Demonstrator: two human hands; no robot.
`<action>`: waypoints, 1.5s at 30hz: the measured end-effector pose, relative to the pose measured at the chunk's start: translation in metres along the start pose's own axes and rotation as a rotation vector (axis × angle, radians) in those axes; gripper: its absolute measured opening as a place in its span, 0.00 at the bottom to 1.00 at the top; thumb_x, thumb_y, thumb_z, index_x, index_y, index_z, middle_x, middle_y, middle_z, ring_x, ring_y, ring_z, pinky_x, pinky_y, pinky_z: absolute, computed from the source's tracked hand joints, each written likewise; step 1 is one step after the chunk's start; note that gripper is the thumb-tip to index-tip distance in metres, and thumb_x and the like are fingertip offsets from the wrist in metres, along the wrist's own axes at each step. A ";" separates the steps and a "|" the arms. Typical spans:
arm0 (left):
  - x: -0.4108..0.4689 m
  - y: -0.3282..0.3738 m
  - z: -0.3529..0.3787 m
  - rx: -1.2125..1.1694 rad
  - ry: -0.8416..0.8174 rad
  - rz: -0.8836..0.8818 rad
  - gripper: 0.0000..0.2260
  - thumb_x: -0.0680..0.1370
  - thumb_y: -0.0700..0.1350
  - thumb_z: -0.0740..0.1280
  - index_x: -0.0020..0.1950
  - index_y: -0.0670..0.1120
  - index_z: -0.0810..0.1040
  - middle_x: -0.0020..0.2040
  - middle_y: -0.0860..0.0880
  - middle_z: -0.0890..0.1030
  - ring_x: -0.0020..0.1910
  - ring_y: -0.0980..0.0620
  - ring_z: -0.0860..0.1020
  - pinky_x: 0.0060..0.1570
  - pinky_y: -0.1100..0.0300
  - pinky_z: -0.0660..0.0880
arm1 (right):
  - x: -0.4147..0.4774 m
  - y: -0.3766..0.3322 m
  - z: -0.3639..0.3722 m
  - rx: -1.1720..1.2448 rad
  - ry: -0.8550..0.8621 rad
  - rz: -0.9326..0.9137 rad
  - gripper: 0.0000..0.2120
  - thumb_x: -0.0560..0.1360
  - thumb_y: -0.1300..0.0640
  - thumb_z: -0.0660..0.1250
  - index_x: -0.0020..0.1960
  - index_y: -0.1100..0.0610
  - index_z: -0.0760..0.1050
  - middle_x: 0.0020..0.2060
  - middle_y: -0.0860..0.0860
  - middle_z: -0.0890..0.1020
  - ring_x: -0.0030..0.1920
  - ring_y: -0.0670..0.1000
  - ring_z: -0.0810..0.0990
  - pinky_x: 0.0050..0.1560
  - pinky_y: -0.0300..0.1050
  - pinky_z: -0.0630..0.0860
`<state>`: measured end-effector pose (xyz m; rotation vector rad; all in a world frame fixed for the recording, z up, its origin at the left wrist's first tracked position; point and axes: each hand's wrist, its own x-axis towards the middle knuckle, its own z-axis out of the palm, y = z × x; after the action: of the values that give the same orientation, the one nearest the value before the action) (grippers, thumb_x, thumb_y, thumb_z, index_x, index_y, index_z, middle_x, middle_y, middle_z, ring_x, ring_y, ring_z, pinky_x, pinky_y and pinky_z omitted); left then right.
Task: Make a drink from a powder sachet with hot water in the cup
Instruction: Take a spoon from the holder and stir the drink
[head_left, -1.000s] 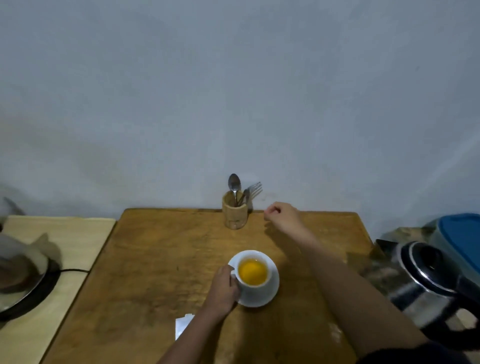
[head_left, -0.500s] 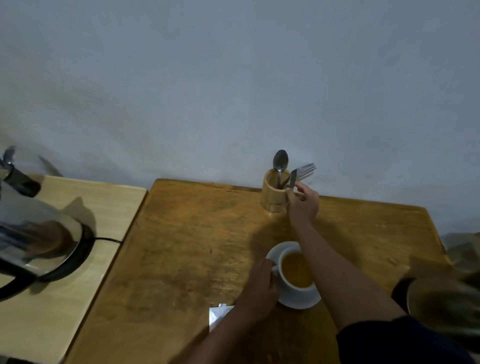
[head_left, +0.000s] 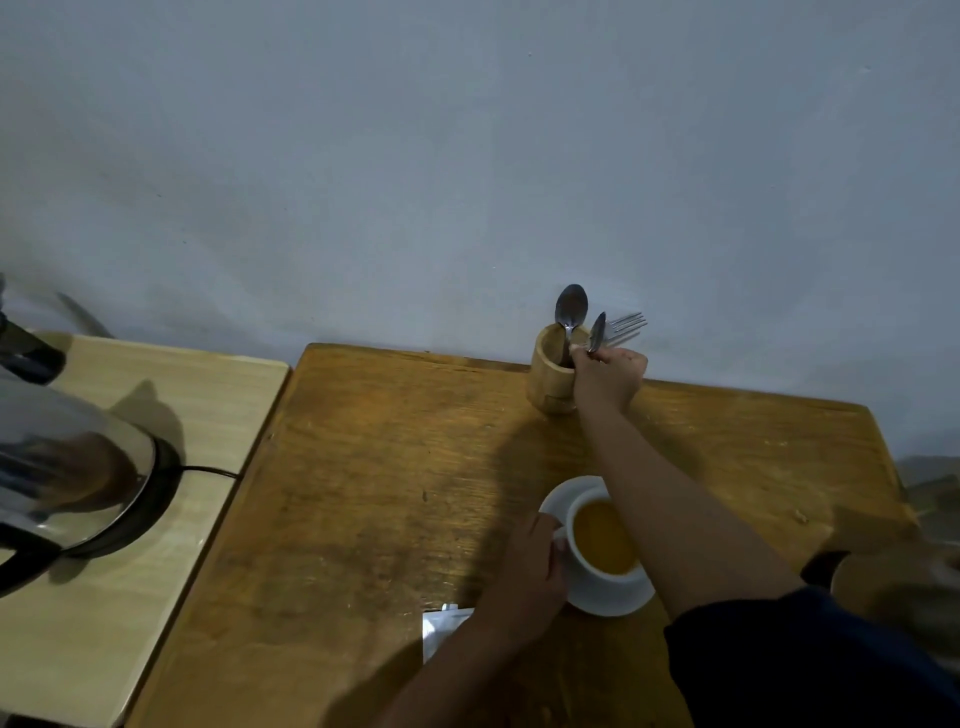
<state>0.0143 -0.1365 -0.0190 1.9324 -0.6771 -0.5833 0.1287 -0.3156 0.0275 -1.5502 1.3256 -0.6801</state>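
A white cup filled with orange liquid stands on a white saucer near the front of the wooden table. My left hand grips the cup's handle from the left. My right hand is at the wooden utensil holder by the wall, its fingers pinched on a small spoon lifted partly out of it. A bigger spoon and a fork stand in the holder. A white sachet lies on the table, partly under my left forearm.
A shiny metal kettle on a black base with a cord sits on the pale side table at the left. A blurred metal object is at the right edge. The grey wall runs right behind the table.
My right hand reached from the table's back edge to the utensil holder and closed on a small spoon, now raised a little. The view swung left. My left hand stayed on the cup's handle.
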 end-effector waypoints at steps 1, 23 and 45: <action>0.000 0.000 0.000 -0.003 0.000 0.001 0.08 0.79 0.43 0.55 0.50 0.43 0.73 0.49 0.47 0.74 0.47 0.54 0.72 0.44 0.71 0.66 | -0.001 0.000 0.002 0.000 0.014 0.000 0.11 0.69 0.57 0.73 0.48 0.63 0.79 0.57 0.55 0.75 0.51 0.54 0.77 0.47 0.39 0.76; 0.002 0.022 -0.006 0.059 -0.046 -0.098 0.07 0.80 0.44 0.56 0.53 0.49 0.72 0.50 0.50 0.74 0.49 0.54 0.74 0.41 0.69 0.67 | -0.011 -0.143 -0.148 -0.719 -0.784 -0.874 0.08 0.74 0.54 0.66 0.40 0.57 0.77 0.37 0.53 0.79 0.38 0.51 0.74 0.38 0.44 0.68; 0.004 0.031 -0.015 0.168 -0.121 -0.185 0.10 0.79 0.40 0.58 0.57 0.40 0.75 0.51 0.44 0.76 0.49 0.48 0.73 0.48 0.58 0.66 | -0.067 -0.007 -0.182 -1.246 -0.937 -0.665 0.12 0.72 0.63 0.63 0.31 0.56 0.69 0.33 0.54 0.75 0.31 0.52 0.72 0.27 0.41 0.65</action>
<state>0.0207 -0.1410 0.0147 2.1446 -0.6432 -0.7850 -0.0431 -0.3071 0.1162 -2.8142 0.3791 0.6985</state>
